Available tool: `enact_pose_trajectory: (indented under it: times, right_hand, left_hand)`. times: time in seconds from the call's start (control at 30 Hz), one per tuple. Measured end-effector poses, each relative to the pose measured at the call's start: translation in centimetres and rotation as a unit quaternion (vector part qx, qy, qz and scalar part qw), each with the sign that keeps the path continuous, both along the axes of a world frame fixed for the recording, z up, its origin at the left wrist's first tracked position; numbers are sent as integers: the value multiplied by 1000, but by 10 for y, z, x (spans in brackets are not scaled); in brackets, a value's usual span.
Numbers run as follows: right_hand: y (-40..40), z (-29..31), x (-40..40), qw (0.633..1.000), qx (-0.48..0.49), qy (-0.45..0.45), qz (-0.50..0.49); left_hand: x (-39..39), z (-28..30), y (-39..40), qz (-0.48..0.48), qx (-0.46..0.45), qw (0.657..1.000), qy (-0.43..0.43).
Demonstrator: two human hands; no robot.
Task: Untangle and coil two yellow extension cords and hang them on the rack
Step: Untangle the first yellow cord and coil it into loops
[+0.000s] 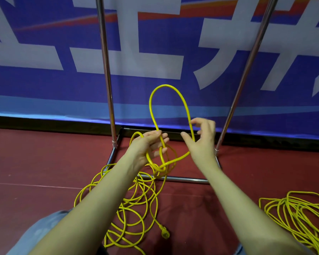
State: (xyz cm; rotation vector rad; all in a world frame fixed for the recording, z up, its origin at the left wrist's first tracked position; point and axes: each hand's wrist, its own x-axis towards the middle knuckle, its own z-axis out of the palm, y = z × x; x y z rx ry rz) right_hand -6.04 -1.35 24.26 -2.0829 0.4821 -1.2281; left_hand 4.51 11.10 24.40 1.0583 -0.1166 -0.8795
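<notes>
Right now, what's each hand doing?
Left hand: holds coils of the yellow cord.
Right hand: open, fingers spread at the cord's loop.

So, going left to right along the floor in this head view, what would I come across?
Loose tangled cord → its plug → rack base bar → second cord pile.
</notes>
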Motion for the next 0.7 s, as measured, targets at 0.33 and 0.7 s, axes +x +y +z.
enact_pose_trajectory:
  times: [0.33,0.7]
  right_hand:
    - [10,-18,13,911,158,310,222]
    - [2,22,5,865,456,-26,208]
  left_hand:
    - [-1,18,1,-13,-38,999,31]
    - [2,-3,6,-82,159,972,-151]
